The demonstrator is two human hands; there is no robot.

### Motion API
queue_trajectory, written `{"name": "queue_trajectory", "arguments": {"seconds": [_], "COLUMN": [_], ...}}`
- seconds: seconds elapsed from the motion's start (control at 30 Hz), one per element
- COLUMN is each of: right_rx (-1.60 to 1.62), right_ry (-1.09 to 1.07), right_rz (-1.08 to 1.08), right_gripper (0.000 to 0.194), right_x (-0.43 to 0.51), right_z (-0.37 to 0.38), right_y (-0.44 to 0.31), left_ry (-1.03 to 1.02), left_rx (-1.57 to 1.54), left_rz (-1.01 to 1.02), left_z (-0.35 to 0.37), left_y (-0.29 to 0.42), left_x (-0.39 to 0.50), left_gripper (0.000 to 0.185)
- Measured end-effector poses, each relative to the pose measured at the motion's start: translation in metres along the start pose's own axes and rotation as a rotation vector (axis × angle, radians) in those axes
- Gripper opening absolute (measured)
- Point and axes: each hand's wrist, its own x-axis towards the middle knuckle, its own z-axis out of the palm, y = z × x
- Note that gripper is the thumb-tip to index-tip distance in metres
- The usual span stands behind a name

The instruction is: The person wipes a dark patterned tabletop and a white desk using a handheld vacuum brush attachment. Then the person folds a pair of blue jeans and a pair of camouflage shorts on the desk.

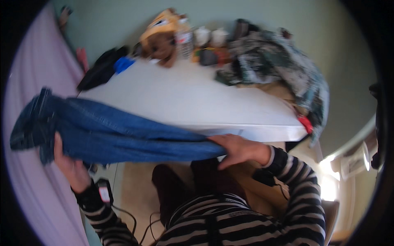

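Observation:
A pair of blue denim jeans (132, 135) is stretched sideways in the air between my two hands, in front of the white table's near edge. At the waistband end on the left, my left hand (72, 167) grips the denim from below, with its thumb up along the near side. My right hand (238, 149) holds the narrow leg end at the right, and part of that end is hidden by the fingers. Both legs lie roughly together, with a long crease between them.
Across the white table (184, 95), camouflage clothing (264, 58) is heaped at the right. Along the back stand a plastic bottle (184, 38), a brown and yellow plush item (160, 38) and small white containers (202, 36). A black cloth item (103, 67) lies left. A pink curtain (37, 70) hangs alongside.

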Motion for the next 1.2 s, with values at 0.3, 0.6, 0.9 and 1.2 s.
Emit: {"name": "queue_trajectory", "arguments": {"seconds": [0.3,0.6,0.9,1.2], "right_rx": [0.299,0.361,0.544,0.119], "right_ry": [0.010,-0.197,0.278,-0.339], "right_rz": [0.014,-0.214,-0.460,-0.280], "right_gripper": [0.033,0.037,0.039,0.050], "right_x": [0.079,0.222,0.366,0.335], "right_z": [0.015,0.073,0.142,0.161], "right_y": [-0.020,-0.047,-0.045,-0.005], "left_ry": [0.469,0.754,0.722,0.402], "left_rx": [0.167,0.290,0.442,0.612], "left_rz": [0.161,0.379,0.522,0.391], "left_z": [-0.072,-0.161,-0.184,-0.148], "left_y": [0.070,0.084,0.101,0.018], "left_x": [0.056,0.046,0.042,0.036], "left_gripper": [0.060,0.043,0.042,0.043]}}
